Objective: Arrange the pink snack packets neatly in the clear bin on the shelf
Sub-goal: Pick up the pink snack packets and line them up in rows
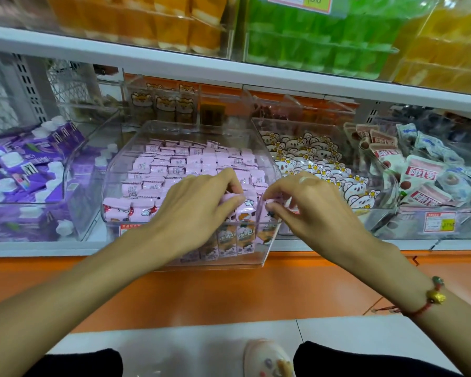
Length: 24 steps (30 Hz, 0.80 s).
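i can read little here. a price tag (299, 2) on the top shelf at the far right shows digits ending ",60". the red-and-white packets (421, 174) in the right bin carry red chinese characters i can't make out for certain. print on the pink snack packets (174, 161) is too small and blurred.

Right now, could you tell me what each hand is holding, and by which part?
Both grip pink snack packets at the clear bin's front row: the left hand by their upper ends, the right hand pinching one's top edge.
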Available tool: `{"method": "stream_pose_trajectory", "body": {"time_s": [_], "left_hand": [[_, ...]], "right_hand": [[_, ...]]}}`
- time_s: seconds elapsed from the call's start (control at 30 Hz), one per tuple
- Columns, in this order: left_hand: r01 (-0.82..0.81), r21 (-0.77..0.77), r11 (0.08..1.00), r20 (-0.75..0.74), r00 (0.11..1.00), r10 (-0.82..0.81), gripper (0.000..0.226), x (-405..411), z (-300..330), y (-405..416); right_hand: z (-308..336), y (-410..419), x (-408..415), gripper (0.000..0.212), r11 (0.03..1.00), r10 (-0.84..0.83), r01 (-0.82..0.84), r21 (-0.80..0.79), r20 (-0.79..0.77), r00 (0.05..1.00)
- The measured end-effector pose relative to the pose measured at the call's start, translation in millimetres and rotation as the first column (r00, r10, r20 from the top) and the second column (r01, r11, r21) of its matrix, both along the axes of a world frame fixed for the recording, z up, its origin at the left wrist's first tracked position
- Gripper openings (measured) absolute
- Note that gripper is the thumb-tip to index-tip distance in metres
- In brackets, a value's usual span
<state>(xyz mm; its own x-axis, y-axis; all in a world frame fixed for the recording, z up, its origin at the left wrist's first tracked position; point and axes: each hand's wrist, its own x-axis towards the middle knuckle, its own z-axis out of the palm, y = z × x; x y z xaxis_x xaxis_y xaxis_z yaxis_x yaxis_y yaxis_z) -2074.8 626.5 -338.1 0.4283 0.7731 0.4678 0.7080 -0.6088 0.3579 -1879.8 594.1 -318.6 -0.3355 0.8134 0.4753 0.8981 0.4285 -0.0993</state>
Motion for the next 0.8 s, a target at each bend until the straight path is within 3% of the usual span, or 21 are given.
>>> {"method": "stream_pose_trajectory", "body": {"time_s": [0.2,0.37,0.53,0.67,0.8], "left_hand": [[0.018,0.004,1.000,-0.026,1.000,-0.018,0.010,-4.6,3.7,-1.2],[0.008,-0.004,1.000,-0.008,1.000,-0.008,0.010,-1.4,-5.2,-0.5],[0.017,0.015,1.000,0.009,1.000,-0.018,0.020,-0.2,-11.9,0.8],[0.049,0.044,0.998,-0.094,0.995,-0.045,0.025,1.4,-12.6,2.5],[0.053,0.141,0.989,-0.146,0.989,-0.032,0.032,-5.3,-11.2,-4.9]], "right_hand": [[-13.8,-5.2,-5.7,0.006,1.000,-0.021,0.022,0.005,-0.157,0.987],[-15.3,-9.1,-5.4,0.006,0.987,-0.054,0.046,0.155,0.045,0.998],[-14.2,-3.3,1.0,0.014,0.995,-0.090,0.093,-0.027,0.109,0.990],[-11.4,-2.6,0.3,0.013,0.995,-0.083,0.083,-0.053,0.000,0.997],[-8.3,-4.9,-5.2,0.011,0.992,-0.107,0.113,0.064,-0.079,0.991]]}}
